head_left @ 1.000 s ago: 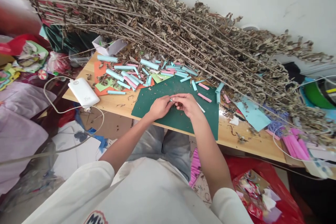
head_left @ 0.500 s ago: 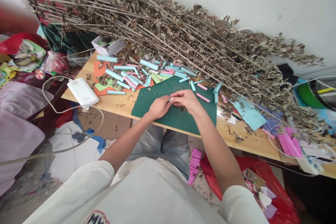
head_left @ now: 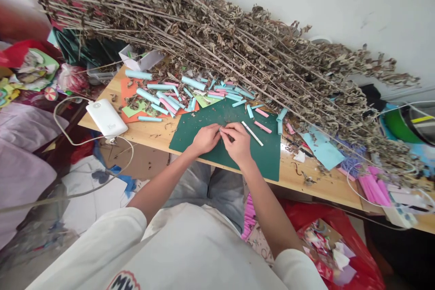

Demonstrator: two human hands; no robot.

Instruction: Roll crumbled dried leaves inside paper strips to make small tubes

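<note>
My left hand (head_left: 206, 139) and my right hand (head_left: 237, 142) meet over the green mat (head_left: 190, 133), fingertips pinched together. Between them is a small pale-blue rolled paper tube (head_left: 220, 129), mostly hidden by the fingers. A thin white stick (head_left: 252, 133) lies on the mat just right of my right hand. Farther right on the mat is a short pink paper tube (head_left: 263, 127). Crumbs of dry leaf are scattered over the mat.
Several blue paper tubes (head_left: 148, 96) and pink ones lie behind the mat, some on orange paper (head_left: 127, 111). Long dried leafy stalks (head_left: 204, 31) stretch across the back. A white power bank (head_left: 107, 118) with a cable sits left. A red bag (head_left: 362, 247) stands below, right.
My right hand has drawn down and slightly left, its forearm swinging inward. The white stick, not visible before, now shows on the mat. My left hand has stayed nearly still.
</note>
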